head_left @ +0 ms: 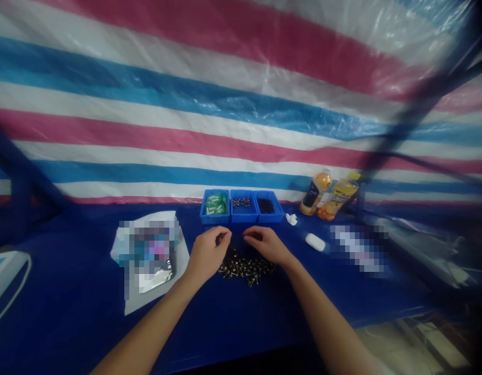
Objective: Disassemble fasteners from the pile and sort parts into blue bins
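Observation:
My left hand [210, 250] is closed in a pinch, thumb against fingers, above the left side of a pile of small dark and brass-coloured metal parts [246, 268]. Facing it, my right hand [267, 244] is also pinched, over the pile's right side. Whatever is between either hand's fingertips is too small to make out. A short gap separates the two hands. Just beyond them stand three blue bins: the left bin [202, 212] holds green-and-white packets, the middle bin [244, 217] small metal parts, and the right bin [277, 217] small black pieces.
Two drink bottles [316, 191] stand at the back right, near a crumpled tissue [291, 219] and a white case [315, 242]. Papers and a silver packet [157, 278] lie left. A striped plastic sheet [225, 120] hangs behind the blue table [233, 328].

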